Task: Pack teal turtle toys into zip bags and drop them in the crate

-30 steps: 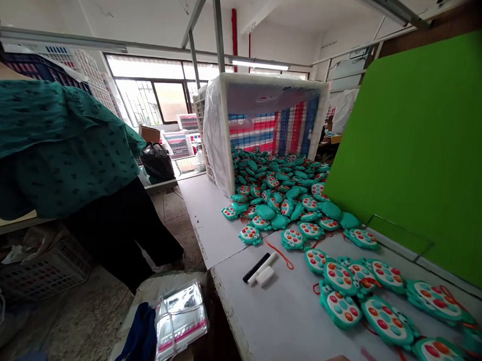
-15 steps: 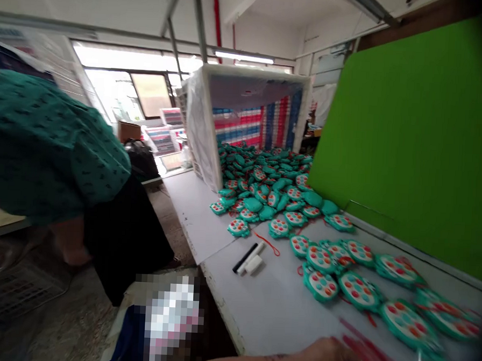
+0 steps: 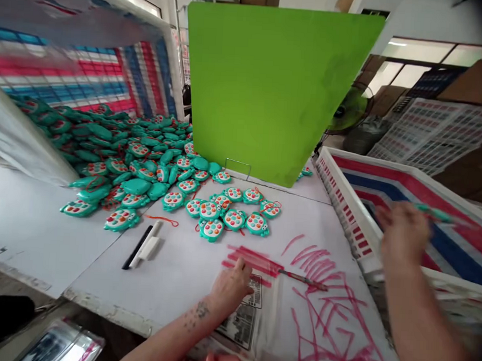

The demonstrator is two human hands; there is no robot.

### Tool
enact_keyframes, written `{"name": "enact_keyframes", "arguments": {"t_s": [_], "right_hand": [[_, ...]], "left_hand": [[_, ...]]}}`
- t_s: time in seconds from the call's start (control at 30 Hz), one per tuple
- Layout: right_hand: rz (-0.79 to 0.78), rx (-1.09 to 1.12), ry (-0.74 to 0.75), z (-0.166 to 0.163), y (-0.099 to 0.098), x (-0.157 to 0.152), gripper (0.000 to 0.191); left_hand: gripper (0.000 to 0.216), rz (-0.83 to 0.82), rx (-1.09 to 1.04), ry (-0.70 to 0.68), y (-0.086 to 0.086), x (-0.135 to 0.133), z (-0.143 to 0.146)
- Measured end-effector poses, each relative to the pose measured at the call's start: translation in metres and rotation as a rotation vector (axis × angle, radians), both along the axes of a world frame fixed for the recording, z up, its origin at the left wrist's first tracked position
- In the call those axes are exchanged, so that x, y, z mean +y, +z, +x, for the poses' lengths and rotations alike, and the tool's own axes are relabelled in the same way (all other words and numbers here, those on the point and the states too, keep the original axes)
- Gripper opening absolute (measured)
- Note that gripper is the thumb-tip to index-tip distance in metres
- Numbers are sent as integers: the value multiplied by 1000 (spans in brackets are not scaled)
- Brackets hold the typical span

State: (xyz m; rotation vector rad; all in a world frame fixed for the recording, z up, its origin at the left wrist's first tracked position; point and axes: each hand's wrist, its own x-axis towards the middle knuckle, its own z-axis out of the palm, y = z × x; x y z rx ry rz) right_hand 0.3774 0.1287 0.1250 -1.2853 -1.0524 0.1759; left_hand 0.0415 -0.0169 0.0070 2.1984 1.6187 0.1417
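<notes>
My left hand lies on the table with its fingers curled down over a clear plastic bag with black print. What its fingertips hold, if anything, is hidden. Over the white crate at the right is my right hand, smeared by motion. A blurred teal toy appears just right of its fingers; whether it is gripped or loose is unclear. Several teal turtle-shaped toys with coloured buttons and red loops lie beyond my left hand. A slim pen-like tool rests on the pink-marked tabletop.
A large heap of the same toys spills from a frame lined with striped sheet. A green board stands behind the table. The white crate, striped inside, adjoins the right edge. Black and white sticks lie at left.
The view has swung right, bringing the crate and my right hand into sight. The other person has left the view. My left hand is now seen over the plastic bag.
</notes>
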Motion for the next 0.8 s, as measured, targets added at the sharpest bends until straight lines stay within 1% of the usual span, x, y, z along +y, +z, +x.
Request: {"name": "enact_keyframes", "arguments": {"t_s": [0.03, 0.07, 0.13, 0.17, 0.2, 0.23, 0.3, 0.37, 0.43, 0.53, 0.63, 0.7, 0.73, 0.8], "right_hand": [[-99, -88, 75, -15, -8, 3, 38], [-217, -260, 217, -35, -18, 5, 38], [-287, -371, 374, -84, -45, 9, 34], [-311, -438, 446, -110, -60, 10, 35], [-366, -623, 534, -134, -74, 11, 41], [-393, -683, 581, -156, -87, 12, 47], [-442, -734, 616, -189, -108, 11, 56], [-476, -749, 636, -206, -121, 9, 62], [-490, -754, 663, -211, -128, 6, 59], [-490, -721, 706, -201, -129, 1, 53], [-486, -633, 710, -181, -121, -7, 53], [-467, -567, 682, -168, -113, -17, 50], [-450, -500, 673, -162, -108, -24, 48], [-422, -289, 687, -153, -99, -41, 42]], "left_hand": [[32, 38, 27, -8, 0, 0, 1], [30, 78, 50, -17, 0, 0, 3], [29, 151, 89, -38, 1, 1, 4], [30, 178, 102, -44, 1, 2, 5], [30, 195, 111, -44, 1, 3, 5], [31, 203, 115, -39, 0, 4, 5], [30, 207, 109, -26, -1, 5, 5], [30, 211, 96, -17, -3, 6, 4], [28, 211, 80, -16, -5, 7, 3], [25, 203, 70, -42, -7, 9, 1], [23, 197, 61, -63, -8, 12, 0], [23, 176, 46, -30, -7, 15, 0], [23, 163, 43, -5, -7, 18, 0], [21, 138, 50, 43, -7, 23, 2]]}}
